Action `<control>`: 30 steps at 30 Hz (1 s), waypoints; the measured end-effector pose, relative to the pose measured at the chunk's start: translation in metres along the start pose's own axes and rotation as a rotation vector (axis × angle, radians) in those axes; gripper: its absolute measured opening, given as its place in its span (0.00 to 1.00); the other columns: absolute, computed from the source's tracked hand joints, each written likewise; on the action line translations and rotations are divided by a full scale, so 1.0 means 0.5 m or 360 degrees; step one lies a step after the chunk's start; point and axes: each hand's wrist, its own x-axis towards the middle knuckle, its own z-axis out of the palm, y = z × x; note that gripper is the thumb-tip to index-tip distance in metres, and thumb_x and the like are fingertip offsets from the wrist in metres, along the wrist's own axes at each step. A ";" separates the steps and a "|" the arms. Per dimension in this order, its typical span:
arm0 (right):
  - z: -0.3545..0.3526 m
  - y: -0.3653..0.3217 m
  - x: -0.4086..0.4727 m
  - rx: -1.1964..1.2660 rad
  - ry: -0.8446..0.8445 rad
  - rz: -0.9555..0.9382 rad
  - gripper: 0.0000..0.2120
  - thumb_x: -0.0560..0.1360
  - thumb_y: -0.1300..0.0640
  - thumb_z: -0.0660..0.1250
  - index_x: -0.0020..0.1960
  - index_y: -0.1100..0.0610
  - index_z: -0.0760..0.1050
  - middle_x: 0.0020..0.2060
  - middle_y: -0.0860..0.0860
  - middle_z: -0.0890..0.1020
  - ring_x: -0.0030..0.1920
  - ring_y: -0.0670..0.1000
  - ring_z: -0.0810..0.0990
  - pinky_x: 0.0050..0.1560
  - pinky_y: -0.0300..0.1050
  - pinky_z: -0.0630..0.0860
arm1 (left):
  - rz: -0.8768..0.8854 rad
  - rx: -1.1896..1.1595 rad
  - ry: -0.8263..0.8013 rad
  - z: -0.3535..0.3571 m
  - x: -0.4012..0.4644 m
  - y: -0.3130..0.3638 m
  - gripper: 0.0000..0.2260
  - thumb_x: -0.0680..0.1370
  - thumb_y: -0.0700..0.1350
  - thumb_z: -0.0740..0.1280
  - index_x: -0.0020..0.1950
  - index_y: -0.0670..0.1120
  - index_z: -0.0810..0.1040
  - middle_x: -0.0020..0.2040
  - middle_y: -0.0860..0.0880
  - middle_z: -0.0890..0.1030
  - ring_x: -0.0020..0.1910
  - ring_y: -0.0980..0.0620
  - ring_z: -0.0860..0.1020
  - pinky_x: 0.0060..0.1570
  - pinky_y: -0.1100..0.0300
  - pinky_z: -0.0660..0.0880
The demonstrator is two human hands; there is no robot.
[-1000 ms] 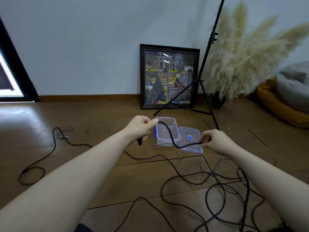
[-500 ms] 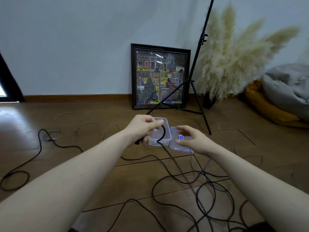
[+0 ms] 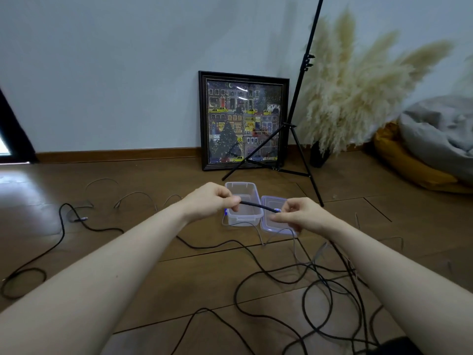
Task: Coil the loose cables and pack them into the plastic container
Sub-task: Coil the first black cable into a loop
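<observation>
— Where the floor runs out past both hands, what stands biggest back there?

— Beyond the right hand and off to its right, a grey beanbag on a mustard cushion, then pampas grass. A black light stand rises just beyond that hand, and a framed picture leans on the wall beyond both hands.

— And nearer?

— Below and around the right forearm, a tangle of black cable loops lies on the floor. Well out to the left of the left hand, another black cable trails to a small loop, and thin grey cables lie past it.

— The container?

— The clear plastic container sits on the floor right behind and under the left hand's fingers, open on top. Its lid lies flat, touching its right side, under the right hand.

— What do the hands hold?

— A short straight run of black cable stretches between them, above the container. The left hand grips one end in curled fingers. The right hand pinches the other end between thumb and fingertips, its other fingers loosely curled. From the right hand the cable drops toward the tangle; exactly which loop it joins I cannot tell.
</observation>
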 end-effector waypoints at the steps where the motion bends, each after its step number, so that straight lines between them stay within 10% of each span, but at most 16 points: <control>1: -0.013 0.009 -0.006 -0.0023 0.0047 -0.0009 0.17 0.70 0.48 0.76 0.40 0.60 0.74 0.29 0.51 0.75 0.30 0.49 0.71 0.33 0.40 0.70 | -0.0040 -0.0062 0.0010 -0.013 -0.002 -0.007 0.13 0.82 0.50 0.64 0.45 0.46 0.85 0.29 0.48 0.76 0.23 0.59 0.64 0.33 0.56 0.71; 4: -0.056 0.037 -0.026 -0.0025 0.0278 -0.0061 0.16 0.72 0.49 0.74 0.41 0.63 0.77 0.28 0.46 0.72 0.30 0.45 0.67 0.35 0.39 0.64 | -0.0149 -0.0205 0.0006 -0.062 -0.015 -0.043 0.13 0.82 0.48 0.65 0.43 0.46 0.86 0.27 0.51 0.65 0.26 0.54 0.57 0.24 0.62 0.55; 11: -0.090 0.043 -0.045 0.0136 0.0426 -0.0053 0.13 0.74 0.50 0.73 0.40 0.59 0.77 0.23 0.43 0.67 0.24 0.46 0.60 0.25 0.39 0.56 | -0.0177 -0.0105 -0.0085 -0.075 -0.037 -0.070 0.10 0.81 0.45 0.67 0.48 0.41 0.86 0.25 0.54 0.72 0.25 0.59 0.68 0.28 0.72 0.66; 22: -0.079 0.061 -0.024 -0.0062 0.0870 0.0070 0.06 0.78 0.58 0.68 0.53 0.59 0.76 0.47 0.55 0.79 0.44 0.52 0.75 0.43 0.46 0.72 | -0.0189 -0.0358 -0.0015 -0.056 -0.034 -0.045 0.12 0.84 0.45 0.60 0.48 0.42 0.80 0.30 0.50 0.73 0.25 0.57 0.68 0.25 0.67 0.64; 30: -0.036 0.027 -0.011 -0.0779 0.0250 0.0112 0.08 0.73 0.64 0.71 0.42 0.52 0.79 0.42 0.49 0.80 0.46 0.49 0.79 0.48 0.45 0.76 | -0.0185 -0.0424 0.0092 0.001 -0.013 -0.005 0.14 0.85 0.47 0.59 0.46 0.43 0.80 0.26 0.51 0.74 0.21 0.57 0.66 0.21 0.66 0.60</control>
